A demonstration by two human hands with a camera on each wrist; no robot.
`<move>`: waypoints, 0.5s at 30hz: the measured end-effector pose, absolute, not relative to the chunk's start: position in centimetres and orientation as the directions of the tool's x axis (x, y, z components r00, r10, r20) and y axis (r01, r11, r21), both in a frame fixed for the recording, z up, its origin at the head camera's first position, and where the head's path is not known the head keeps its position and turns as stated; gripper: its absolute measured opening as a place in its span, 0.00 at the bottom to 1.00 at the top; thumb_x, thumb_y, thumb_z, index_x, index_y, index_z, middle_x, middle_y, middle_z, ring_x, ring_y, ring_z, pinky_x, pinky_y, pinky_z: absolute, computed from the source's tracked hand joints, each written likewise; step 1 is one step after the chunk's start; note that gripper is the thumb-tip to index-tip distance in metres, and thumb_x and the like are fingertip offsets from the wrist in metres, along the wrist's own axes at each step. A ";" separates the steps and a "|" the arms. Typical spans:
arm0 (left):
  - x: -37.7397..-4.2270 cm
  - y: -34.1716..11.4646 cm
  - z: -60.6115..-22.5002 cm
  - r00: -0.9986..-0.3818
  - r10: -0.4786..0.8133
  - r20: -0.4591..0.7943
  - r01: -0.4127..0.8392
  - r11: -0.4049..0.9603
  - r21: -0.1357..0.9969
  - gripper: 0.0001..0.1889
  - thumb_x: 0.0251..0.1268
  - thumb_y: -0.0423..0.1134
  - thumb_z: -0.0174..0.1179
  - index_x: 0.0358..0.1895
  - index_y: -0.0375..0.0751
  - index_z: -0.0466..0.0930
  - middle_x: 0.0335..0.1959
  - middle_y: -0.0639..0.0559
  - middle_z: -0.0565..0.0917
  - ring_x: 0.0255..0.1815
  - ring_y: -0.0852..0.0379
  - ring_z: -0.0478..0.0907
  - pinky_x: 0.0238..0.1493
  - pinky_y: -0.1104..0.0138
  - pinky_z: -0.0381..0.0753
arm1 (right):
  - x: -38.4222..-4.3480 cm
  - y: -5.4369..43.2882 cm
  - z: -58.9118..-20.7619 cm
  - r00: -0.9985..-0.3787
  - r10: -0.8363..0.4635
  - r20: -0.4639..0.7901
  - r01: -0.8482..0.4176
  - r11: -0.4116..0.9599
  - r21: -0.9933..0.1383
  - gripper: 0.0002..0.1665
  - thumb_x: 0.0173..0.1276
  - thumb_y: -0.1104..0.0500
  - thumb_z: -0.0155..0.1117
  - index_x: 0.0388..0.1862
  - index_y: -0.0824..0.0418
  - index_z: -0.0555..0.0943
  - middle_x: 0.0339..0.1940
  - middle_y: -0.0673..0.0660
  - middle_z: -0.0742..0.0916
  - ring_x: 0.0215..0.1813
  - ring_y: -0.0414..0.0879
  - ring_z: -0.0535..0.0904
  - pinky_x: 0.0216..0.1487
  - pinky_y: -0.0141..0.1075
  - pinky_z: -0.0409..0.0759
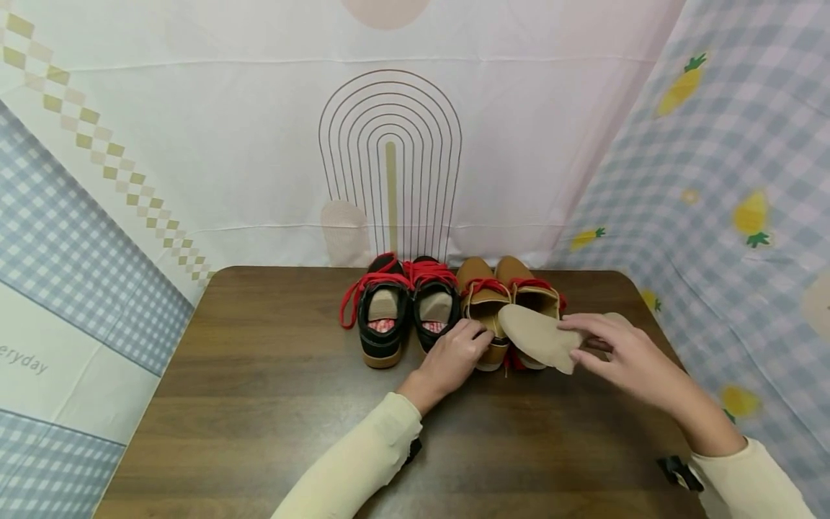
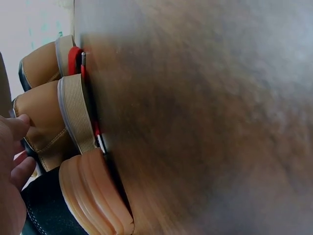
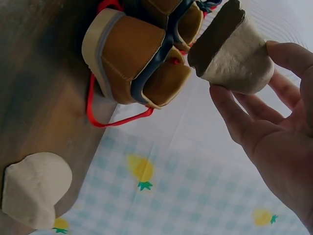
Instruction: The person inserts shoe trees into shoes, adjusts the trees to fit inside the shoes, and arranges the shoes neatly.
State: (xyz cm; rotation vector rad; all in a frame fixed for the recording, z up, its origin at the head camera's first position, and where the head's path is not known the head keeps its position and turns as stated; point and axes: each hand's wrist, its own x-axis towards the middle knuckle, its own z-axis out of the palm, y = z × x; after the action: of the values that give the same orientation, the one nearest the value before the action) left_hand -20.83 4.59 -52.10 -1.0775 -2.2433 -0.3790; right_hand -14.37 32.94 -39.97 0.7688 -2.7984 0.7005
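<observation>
Head view: beige inserts (image 1: 383, 304) sit inside the black shoes (image 1: 382, 344); right hand (image 1: 622, 357) pinches a third insert (image 1: 541, 339) right by the tan shoes (image 1: 476, 272). Left wrist: left hand (image 2: 9, 196) touches a tan heel (image 2: 43, 110), grip hard to tell. Right wrist: fourth insert (image 3: 36, 186) on the desk (image 3: 29, 122).

A wooden table (image 1: 227, 389) is shining, and cloth sheets (image 1: 259, 144) are creasing.
The table is looking smooth, with grain lines showing. The tan shoe (image 2: 46, 110) is looking like smooth leather, with its pale sole (image 2: 78, 115) showing ribs. The black shoe (image 2: 51, 198) is looking matt, while its peach sole (image 2: 88, 191) is looking smooth and shiny. Red laces (image 1: 428, 272) are looking like cloth. The beige piece (image 3: 239, 66) is looking matt and a little bumpy.
</observation>
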 end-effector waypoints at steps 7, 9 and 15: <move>-20.8 4.5 -52.4 -0.477 0.595 0.647 0.779 0.627 -0.003 0.09 0.76 0.31 0.58 0.49 0.43 0.87 0.45 0.50 0.85 0.49 0.55 0.83 0.52 0.68 0.85 | -16.0 32.1 -39.2 -0.839 -0.511 0.186 -0.538 0.730 -0.421 0.24 0.68 0.63 0.73 0.63 0.55 0.82 0.54 0.49 0.89 0.43 0.32 0.84 0.42 0.33 0.86; -20.8 4.5 -52.4 -0.474 0.594 0.650 0.780 0.626 -0.004 0.09 0.75 0.31 0.58 0.49 0.43 0.87 0.45 0.50 0.85 0.49 0.55 0.83 0.52 0.68 0.85 | -16.4 31.7 -38.9 -0.852 -0.504 0.142 -0.511 0.742 -0.434 0.23 0.70 0.61 0.71 0.63 0.54 0.82 0.53 0.48 0.89 0.43 0.32 0.84 0.41 0.34 0.85; -20.8 4.5 -52.3 -0.473 0.598 0.647 0.781 0.624 -0.007 0.09 0.75 0.30 0.58 0.49 0.42 0.87 0.45 0.50 0.85 0.50 0.54 0.83 0.53 0.67 0.85 | -17.6 30.4 -38.1 -0.891 -0.452 0.042 -0.430 0.810 -0.398 0.20 0.74 0.54 0.68 0.63 0.52 0.83 0.45 0.46 0.88 0.38 0.36 0.80 0.37 0.35 0.81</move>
State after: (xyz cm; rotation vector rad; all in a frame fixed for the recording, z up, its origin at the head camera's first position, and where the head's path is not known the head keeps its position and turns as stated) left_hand -20.80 4.52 -52.35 -1.0763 -2.2311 -0.3864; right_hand -17.56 30.38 -38.15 0.7416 -3.0406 0.6476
